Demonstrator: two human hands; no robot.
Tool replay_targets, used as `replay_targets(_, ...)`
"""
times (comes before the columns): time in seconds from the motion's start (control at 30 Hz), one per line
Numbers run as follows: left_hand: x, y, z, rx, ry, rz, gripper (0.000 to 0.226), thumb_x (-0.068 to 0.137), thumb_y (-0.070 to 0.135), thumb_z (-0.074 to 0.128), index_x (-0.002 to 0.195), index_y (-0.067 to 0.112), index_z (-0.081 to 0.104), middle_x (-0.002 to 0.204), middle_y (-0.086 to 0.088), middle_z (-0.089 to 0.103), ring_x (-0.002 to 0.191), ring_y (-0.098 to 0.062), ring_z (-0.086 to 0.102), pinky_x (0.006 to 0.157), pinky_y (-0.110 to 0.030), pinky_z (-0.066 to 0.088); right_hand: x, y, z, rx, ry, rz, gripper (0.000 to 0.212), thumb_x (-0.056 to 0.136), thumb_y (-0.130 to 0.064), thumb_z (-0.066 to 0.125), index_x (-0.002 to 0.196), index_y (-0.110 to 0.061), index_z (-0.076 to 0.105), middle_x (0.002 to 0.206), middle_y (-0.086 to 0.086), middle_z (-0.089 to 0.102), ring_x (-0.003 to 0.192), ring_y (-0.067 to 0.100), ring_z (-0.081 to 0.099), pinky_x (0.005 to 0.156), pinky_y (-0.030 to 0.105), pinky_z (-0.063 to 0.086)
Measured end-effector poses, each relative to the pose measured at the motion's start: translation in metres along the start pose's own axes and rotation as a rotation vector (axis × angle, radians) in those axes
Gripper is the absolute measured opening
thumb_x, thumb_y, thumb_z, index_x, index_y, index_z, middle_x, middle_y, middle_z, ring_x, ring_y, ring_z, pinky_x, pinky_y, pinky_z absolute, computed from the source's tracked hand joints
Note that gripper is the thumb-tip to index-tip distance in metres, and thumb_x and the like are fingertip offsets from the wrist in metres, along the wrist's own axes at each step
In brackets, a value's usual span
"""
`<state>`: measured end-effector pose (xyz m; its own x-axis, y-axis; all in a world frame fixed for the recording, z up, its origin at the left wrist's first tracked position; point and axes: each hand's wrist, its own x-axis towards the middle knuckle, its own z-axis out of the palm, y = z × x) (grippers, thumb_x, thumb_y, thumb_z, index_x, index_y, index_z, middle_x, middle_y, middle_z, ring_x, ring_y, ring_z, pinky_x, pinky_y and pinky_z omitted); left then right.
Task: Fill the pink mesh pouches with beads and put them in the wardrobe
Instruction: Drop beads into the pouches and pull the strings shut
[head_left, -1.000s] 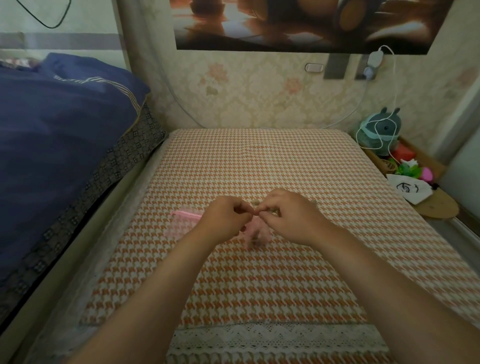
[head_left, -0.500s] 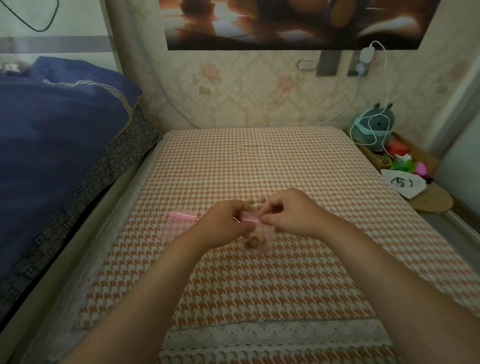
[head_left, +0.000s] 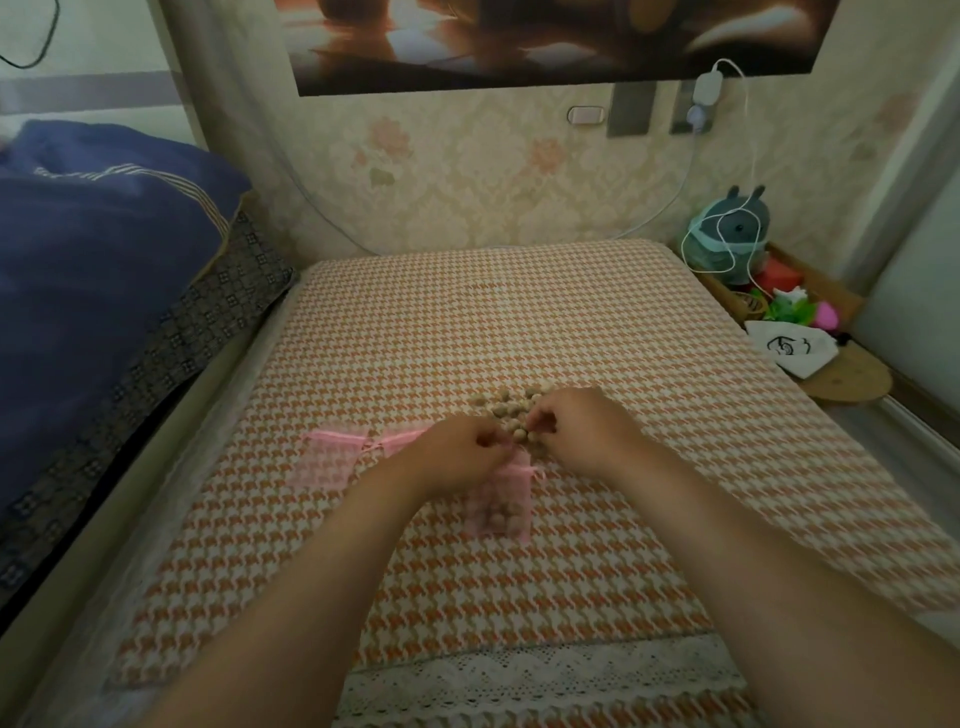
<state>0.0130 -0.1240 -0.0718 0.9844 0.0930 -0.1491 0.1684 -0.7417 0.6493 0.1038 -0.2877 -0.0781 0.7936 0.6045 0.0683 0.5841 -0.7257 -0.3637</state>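
A pink mesh pouch (head_left: 501, 506) lies on the checked bed cover (head_left: 467, 332) with several tan beads showing through its lower part. My left hand (head_left: 457, 454) pinches the pouch's top edge. My right hand (head_left: 576, 428) has its fingers curled over a small heap of tan beads (head_left: 506, 408) just beyond the pouch and pinches some of them. Flat on the cover to the left lies a second pink mesh pouch (head_left: 332, 460), its ribbon trailing towards my left hand.
A blue quilt (head_left: 88, 270) is heaped along the left side. At the right, a low wooden shelf (head_left: 852, 379) carries a grey plush toy (head_left: 732, 236), a white cloth bag (head_left: 792, 348) and small bright items. A white charger cable (head_left: 750, 156) hangs from the wall.
My hands have come apart from the pouch's mouth. The right hand has moved back to the bead heap, and the filled pouch now lies lower on the cover.
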Motion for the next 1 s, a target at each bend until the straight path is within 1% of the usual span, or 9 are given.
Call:
replay_targets(0.17,0.018,0.003,0.005,0.01,0.196,0.01,0.017,0.096,0.023,0.059,0.103,0.024,0.074,0.099,0.006,0.068,0.09,-0.013,0.062,0.071,-0.024,0.045,0.002,-0.001,0.004,-0.101,-0.035,-0.035,0.027,0.091,-0.012,0.063,0.104,-0.032,0.074,0.101,-0.007,0.07,0.092,0.02,0.065,0.07,0.034,0.054)
replay_targets(0.3,0.022,0.007,0.017,0.044,0.219,-0.016,0.015,0.088,0.022,0.067,0.099,0.023,0.076,0.098,0.005,0.071,0.09,-0.014,0.064,0.078,-0.029,0.052,-0.001,0.0,0.003,-0.119,-0.079,-0.084,0.02,0.087,-0.013,0.063,0.096,-0.029,0.071,0.09,-0.007,0.063,0.084,0.021,0.062,0.06,0.029,0.043)
replay_targets(0.43,0.026,0.007,0.022,0.162,0.221,-0.048,0.013,0.083,0.021,0.066,0.091,0.022,0.076,0.088,0.004,0.067,0.084,-0.015,0.062,0.07,-0.024,0.043,-0.003,0.001,0.007,-0.035,-0.083,-0.077,0.017,0.088,-0.025,0.066,0.102,-0.03,0.074,0.101,-0.008,0.07,0.092,0.017,0.064,0.072,0.032,0.053)
replay_targets(0.57,0.026,0.005,0.023,0.175,0.245,-0.09,0.013,0.085,0.018,0.064,0.093,0.02,0.075,0.095,-0.001,0.071,0.09,-0.02,0.065,0.074,-0.027,0.048,-0.002,0.0,0.011,0.073,-0.059,-0.04,0.02,0.086,-0.022,0.067,0.101,-0.032,0.076,0.102,-0.011,0.073,0.092,0.014,0.066,0.075,0.032,0.055)
replay_targets(0.63,0.026,0.004,0.023,0.147,0.247,-0.087,0.011,0.085,0.02,0.066,0.091,0.018,0.075,0.093,-0.002,0.07,0.089,-0.02,0.065,0.074,-0.028,0.051,-0.001,-0.003,0.012,0.118,-0.031,-0.031,0.021,0.086,-0.022,0.066,0.101,-0.031,0.076,0.098,-0.01,0.073,0.088,0.014,0.066,0.073,0.035,0.056)
replay_targets(0.7,0.028,0.003,0.019,0.068,0.243,-0.09,0.006,0.086,0.024,0.068,0.083,0.021,0.072,0.083,0.003,0.067,0.081,-0.016,0.063,0.067,-0.026,0.048,0.001,-0.005,0.012,0.191,0.012,-0.009,0.021,0.087,-0.021,0.065,0.103,-0.032,0.074,0.095,-0.011,0.072,0.085,0.012,0.066,0.072,0.037,0.057)
replay_targets(0.8,0.028,0.0,0.007,-0.067,0.231,-0.075,0.018,0.09,0.028,0.069,0.072,0.026,0.069,0.067,0.006,0.063,0.062,-0.01,0.056,0.054,-0.023,0.038,0.003,-0.007,0.011,0.34,0.061,-0.009,0.021,0.087,-0.019,0.071,0.104,-0.031,0.072,0.091,-0.014,0.07,0.081,0.005,0.066,0.074,0.038,0.059)
replay_targets(0.93,0.019,-0.004,-0.002,-0.228,0.213,-0.049,0.014,0.093,0.028,0.067,0.083,0.021,0.075,0.065,0.006,0.063,0.06,-0.01,0.054,0.055,-0.023,0.04,0.003,-0.01,0.008,0.49,0.072,-0.019,0.013,0.084,-0.021,0.08,0.095,-0.027,0.077,0.086,-0.014,0.072,0.083,0.004,0.067,0.079,0.033,0.059)
replay_targets(1.0,0.016,-0.009,-0.002,-0.176,0.177,-0.046,0.021,0.096,0.031,0.061,0.087,0.019,0.075,0.066,0.004,0.062,0.059,-0.012,0.052,0.055,-0.025,0.039,0.004,-0.011,0.01,0.487,0.039,-0.013,0.011,0.085,-0.02,0.079,0.095,-0.026,0.078,0.085,-0.014,0.073,0.082,0.002,0.068,0.079,0.031,0.059)
